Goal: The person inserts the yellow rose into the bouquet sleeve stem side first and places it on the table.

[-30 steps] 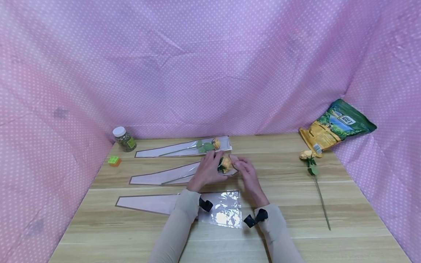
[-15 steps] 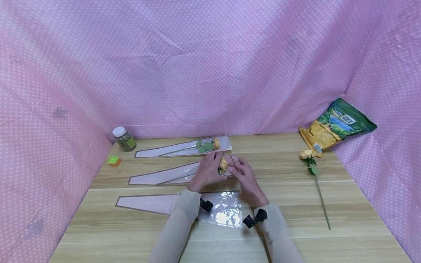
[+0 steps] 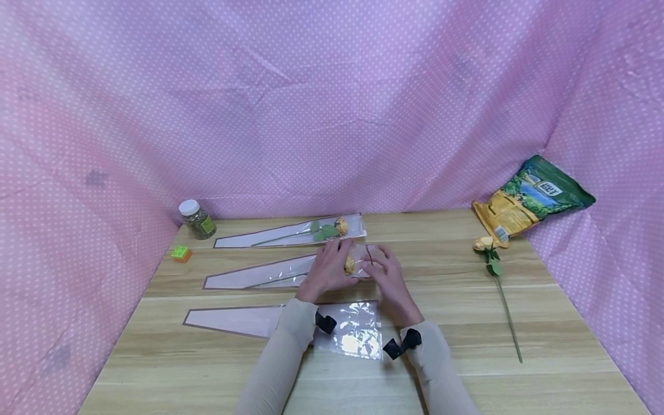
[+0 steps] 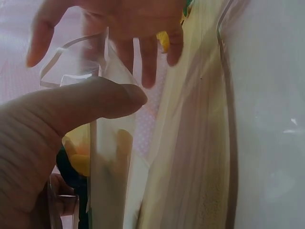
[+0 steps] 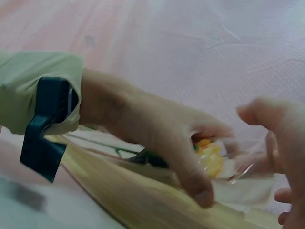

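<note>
A clear flower sleeve (image 3: 230,281) with a dark border lies across the middle of the table. Inside it is a yellow rose (image 3: 349,265), its bloom near the wide mouth and its stem toward the narrow end. My left hand (image 3: 329,268) holds the sleeve around the bloom, thumb (image 4: 102,98) on the near side and fingers beyond. At the sleeve's mouth is my right hand (image 3: 391,282), its fingers loosely spread; in the left wrist view they hang down beside the film. Whether they touch the film is unclear. The left hand hides the leaves in the head view.
Behind lies another sleeve (image 3: 238,241) with a rose (image 3: 340,226) inside; nearer lies a flat sleeve (image 3: 228,319), partly under my left forearm. A loose rose (image 3: 485,244), a green-yellow bag (image 3: 544,190), a lidded jar (image 3: 197,222) and toy blocks (image 3: 180,254) sit around the sides.
The rose has slid left, deeper into the middle sleeve. My right hand first moved left with it, then drew slightly back toward the mouth. The left hand has stayed in place.
</note>
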Demonstrator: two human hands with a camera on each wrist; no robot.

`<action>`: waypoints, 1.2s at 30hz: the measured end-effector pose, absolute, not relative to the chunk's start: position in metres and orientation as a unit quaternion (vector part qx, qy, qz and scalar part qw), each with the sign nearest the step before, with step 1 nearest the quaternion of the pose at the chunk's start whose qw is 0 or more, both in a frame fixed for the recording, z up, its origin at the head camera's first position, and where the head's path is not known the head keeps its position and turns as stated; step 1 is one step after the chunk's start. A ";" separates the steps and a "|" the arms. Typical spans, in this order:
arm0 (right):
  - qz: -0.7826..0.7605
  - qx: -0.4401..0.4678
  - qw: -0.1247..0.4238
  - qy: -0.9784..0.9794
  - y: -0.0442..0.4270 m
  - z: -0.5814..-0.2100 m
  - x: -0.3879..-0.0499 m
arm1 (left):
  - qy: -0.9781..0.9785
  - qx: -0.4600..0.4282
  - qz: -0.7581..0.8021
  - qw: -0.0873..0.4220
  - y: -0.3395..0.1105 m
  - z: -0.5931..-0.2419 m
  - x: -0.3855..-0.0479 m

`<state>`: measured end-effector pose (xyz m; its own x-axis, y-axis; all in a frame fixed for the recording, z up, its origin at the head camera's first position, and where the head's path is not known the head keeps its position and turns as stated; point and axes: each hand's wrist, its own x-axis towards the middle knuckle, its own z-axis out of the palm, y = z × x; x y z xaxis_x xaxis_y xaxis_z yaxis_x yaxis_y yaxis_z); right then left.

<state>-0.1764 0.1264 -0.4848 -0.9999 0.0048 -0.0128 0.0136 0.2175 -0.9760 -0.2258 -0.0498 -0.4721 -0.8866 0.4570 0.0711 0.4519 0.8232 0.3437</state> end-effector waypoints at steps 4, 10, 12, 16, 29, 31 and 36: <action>-0.670 0.078 -0.045 0.737 0.131 -0.480 -0.179 | 0.957 0.230 0.178 0.004 -0.052 -0.473 -0.226; -0.703 0.076 -0.033 0.706 0.135 -0.474 -0.183 | 0.961 0.227 0.156 -0.003 -0.056 -0.475 -0.227; -0.688 0.062 -0.022 0.722 0.133 -0.473 -0.187 | 0.962 0.228 0.148 -0.002 -0.057 -0.476 -0.229; -0.647 0.045 -0.014 0.761 0.126 -0.470 -0.195 | 0.963 0.234 0.134 0.005 -0.061 -0.477 -0.231; -0.588 0.024 0.000 0.809 0.119 -0.462 -0.218 | 0.967 0.238 0.087 0.015 -0.067 -0.472 -0.242; -0.590 0.018 -0.003 0.807 0.120 -0.463 -0.219 | 0.967 0.239 0.090 0.019 -0.068 -0.472 -0.243; -0.601 0.011 0.000 0.799 0.122 -0.466 -0.222 | 0.966 0.236 0.101 0.031 -0.071 -0.473 -0.246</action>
<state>-0.2217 0.1220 -0.4664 -0.9997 0.0182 -0.0138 0.0183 0.2763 -0.9609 -0.2459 -0.0709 -0.4728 -0.8869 0.4619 -0.0115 0.4494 0.8682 0.2104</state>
